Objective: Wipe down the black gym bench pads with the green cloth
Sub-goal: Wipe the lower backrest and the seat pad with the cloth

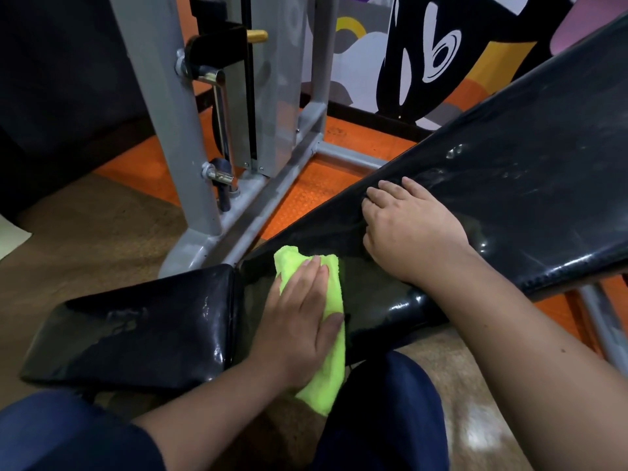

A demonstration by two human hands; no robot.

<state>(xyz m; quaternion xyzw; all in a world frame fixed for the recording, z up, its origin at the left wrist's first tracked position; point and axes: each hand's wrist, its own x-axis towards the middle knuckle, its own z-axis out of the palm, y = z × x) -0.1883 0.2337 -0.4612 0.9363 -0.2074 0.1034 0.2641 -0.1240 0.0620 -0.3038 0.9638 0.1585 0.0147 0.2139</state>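
A black seat pad (136,331) lies low at the left, and a long black back pad (516,185) slopes up to the right. My left hand (299,317) presses the green cloth (331,368) flat onto the lower end of the back pad, just right of the gap between the two pads. The cloth's lower end hangs off the pad's near edge. My right hand (411,229) rests on the back pad, fingers curled over its far edge. Both pads look glossy with streaks.
A grey steel machine frame (190,164) with a weight stack and a yellow pin stands behind the bench on orange floor mats (306,198). Brown floor lies at the left. My knees in dark blue trousers (390,419) sit under the bench. A painted wall is at the back.
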